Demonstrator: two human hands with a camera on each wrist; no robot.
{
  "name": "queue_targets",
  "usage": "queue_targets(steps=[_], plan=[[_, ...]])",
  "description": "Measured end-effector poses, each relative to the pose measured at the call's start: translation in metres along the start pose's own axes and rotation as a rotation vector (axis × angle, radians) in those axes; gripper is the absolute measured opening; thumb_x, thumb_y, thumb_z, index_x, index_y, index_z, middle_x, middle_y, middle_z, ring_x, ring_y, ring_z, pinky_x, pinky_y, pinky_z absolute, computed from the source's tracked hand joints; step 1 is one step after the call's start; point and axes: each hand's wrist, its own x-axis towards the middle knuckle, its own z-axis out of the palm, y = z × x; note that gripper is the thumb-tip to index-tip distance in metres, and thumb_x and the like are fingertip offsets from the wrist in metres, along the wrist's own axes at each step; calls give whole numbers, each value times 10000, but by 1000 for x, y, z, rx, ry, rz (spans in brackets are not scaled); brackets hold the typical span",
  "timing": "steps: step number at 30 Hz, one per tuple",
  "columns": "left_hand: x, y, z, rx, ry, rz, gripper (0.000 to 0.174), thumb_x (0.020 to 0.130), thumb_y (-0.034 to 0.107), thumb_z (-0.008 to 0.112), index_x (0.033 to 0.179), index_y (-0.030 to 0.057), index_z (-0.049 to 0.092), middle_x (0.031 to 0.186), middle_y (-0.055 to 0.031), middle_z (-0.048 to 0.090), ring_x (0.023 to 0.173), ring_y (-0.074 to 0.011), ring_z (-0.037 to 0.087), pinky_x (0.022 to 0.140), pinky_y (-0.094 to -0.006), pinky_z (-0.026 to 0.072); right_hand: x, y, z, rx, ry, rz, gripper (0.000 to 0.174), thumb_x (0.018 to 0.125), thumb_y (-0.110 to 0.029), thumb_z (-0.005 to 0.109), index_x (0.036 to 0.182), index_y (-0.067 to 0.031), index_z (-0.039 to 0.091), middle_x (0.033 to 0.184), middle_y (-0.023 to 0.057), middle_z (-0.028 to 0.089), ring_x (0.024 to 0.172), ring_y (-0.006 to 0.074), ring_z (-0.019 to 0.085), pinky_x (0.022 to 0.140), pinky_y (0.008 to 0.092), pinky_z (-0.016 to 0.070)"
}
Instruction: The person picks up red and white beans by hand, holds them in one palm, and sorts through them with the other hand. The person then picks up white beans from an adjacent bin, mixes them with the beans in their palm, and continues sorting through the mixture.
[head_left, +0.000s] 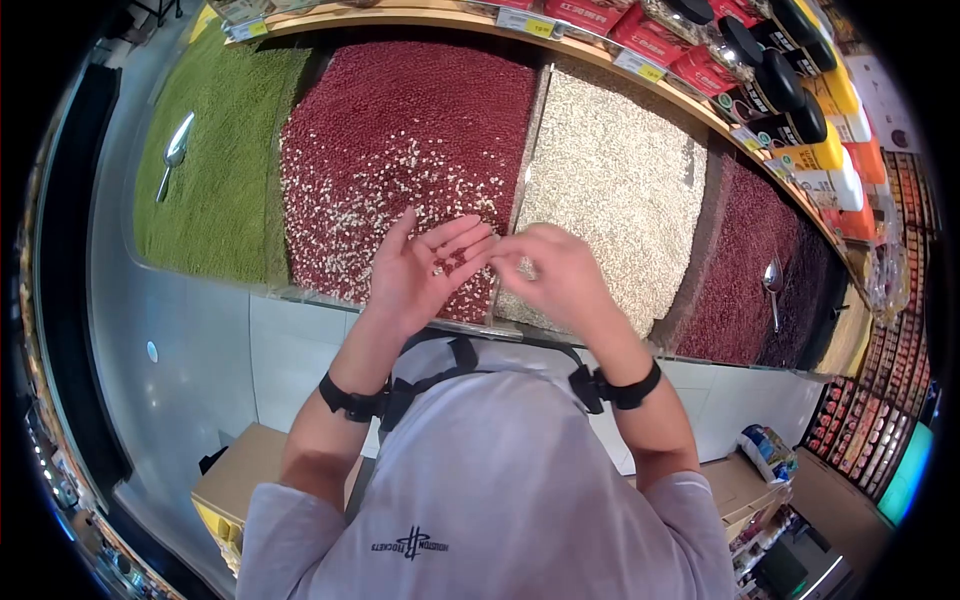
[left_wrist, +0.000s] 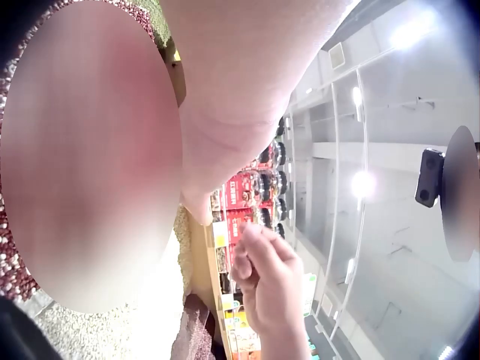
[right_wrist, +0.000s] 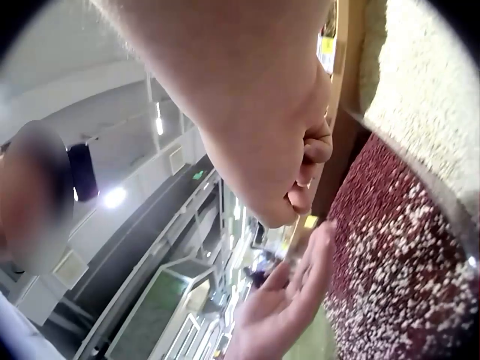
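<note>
My left hand [head_left: 415, 275] is held palm up over the bin of dark red beans [head_left: 420, 90], fingers extended. A few small red beans [head_left: 440, 267] lie on its palm and fingers. From the right comes my right hand [head_left: 560, 275], thumb and fingers bent inward, tips right at the left fingertips. In the left wrist view the right hand [left_wrist: 270, 281] shows curled fingers; I cannot tell whether a bean is between them. White grains [head_left: 340, 210] are scattered over the near part of the red beans.
A bin of white grains [head_left: 610, 160] adjoins on the right, green beans [head_left: 220, 120] on the left. Metal scoops lie in the green bin [head_left: 176, 150] and the far-right dark red one [head_left: 772, 280]. A wooden shelf [head_left: 400, 17] with jars and red packets runs along the back.
</note>
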Motion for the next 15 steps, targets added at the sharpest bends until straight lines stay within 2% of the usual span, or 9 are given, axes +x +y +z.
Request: queue_targets(steps=[2, 3, 6, 11, 13, 14, 15], plan=[[7, -1, -24, -169, -292, -75, 744, 1050, 508, 304, 1383, -141, 452, 1314, -255, 588, 1231, -313, 585, 1087, -445, 449, 10, -8, 23, 11, 8, -58, 124, 801, -116, 748, 924, -100, 731, 862, 56, 690, 754, 221, 657, 659, 328, 537], [2, -2, -11, -32, -105, -35, 737, 1048, 518, 297, 1397, -110, 459, 1275, -209, 624, 1165, -284, 626, 1034, -437, 483, 14, -10, 30, 25, 9, -120, 136, 778, -126, 756, 910, -106, 726, 868, 57, 684, 797, 246, 668, 693, 343, 554], [-4, -1, -7, -42, -75, -44, 726, 1053, 511, 300, 1339, -127, 495, 1210, -209, 631, 1115, -276, 625, 1001, -413, 491, 21, -21, 36, -15, -38, -164, 164, 752, -139, 757, 910, -112, 728, 899, 46, 683, 856, 248, 676, 739, 356, 570], [-9, 0, -15, -23, -81, -25, 726, 1055, 523, 264, 1344, -96, 509, 1232, -198, 630, 1138, -280, 623, 1001, -417, 490, 28, -25, 44, -46, -123, -227, 102, 781, -147, 721, 874, -106, 717, 924, 33, 676, 882, 242, 673, 739, 355, 573], [-11, 1, -17, -11, -107, -28, 728, 1055, 525, 247, 1349, -88, 507, 1251, -197, 625, 1163, -287, 614, 1009, -416, 487, 30, -30, 45, -62, -178, -221, 104, 799, -177, 708, 845, -85, 691, 917, 52, 662, 979, 250, 658, 815, 350, 565], [-11, 2, -19, -13, -109, -18, 728, 1055, 525, 247, 1349, -88, 507, 1251, -197, 625, 1163, -287, 614, 1009, -416, 487, 31, -31, 46, -63, -181, -231, 104, 799, -177, 708, 845, -85, 691, 917, 52, 662, 979, 250, 658, 815, 350, 565], [-11, 1, -20, -8, -98, -14, 748, 1047, 546, 243, 1381, -82, 477, 1291, -204, 607, 1182, -313, 612, 1006, -458, 499, 31, -30, 47, -78, -208, -234, 107, 790, -169, 702, 847, -79, 690, 919, 61, 663, 986, 256, 657, 825, 351, 563]])
